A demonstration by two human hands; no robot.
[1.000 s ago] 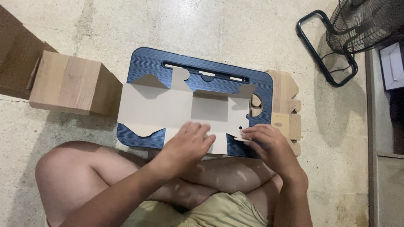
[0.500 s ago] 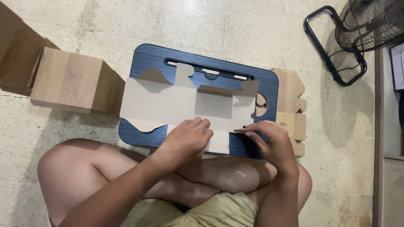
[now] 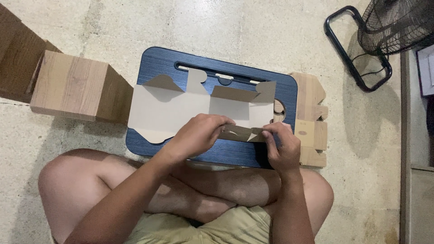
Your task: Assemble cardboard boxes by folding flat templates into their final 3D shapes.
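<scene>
A flat grey-brown cardboard box blank (image 3: pixel 172 108) lies across a dark blue lap tray (image 3: pixel 158 61) on the floor. My left hand (image 3: pixel 199 133) pinches the blank's near flap from the left. My right hand (image 3: pixel 282 147) grips the same flap at its right end. The flap (image 3: pixel 239 132) stands folded up toward me between the two hands. Far flaps of the blank are raised along the tray's back slot.
A folded wood-print box (image 3: pixel 74 88) sits left of the tray. Flat wood-print blanks (image 3: pixel 312 117) lie stacked at the tray's right edge. A black fan and its stand (image 3: pixel 384 31) are at the upper right. My crossed legs (image 3: pixel 113 190) are below the tray.
Both hands have lifted the near flap from flat to folded up. My right hand slid right along it. The far right panel of the blank has risen too.
</scene>
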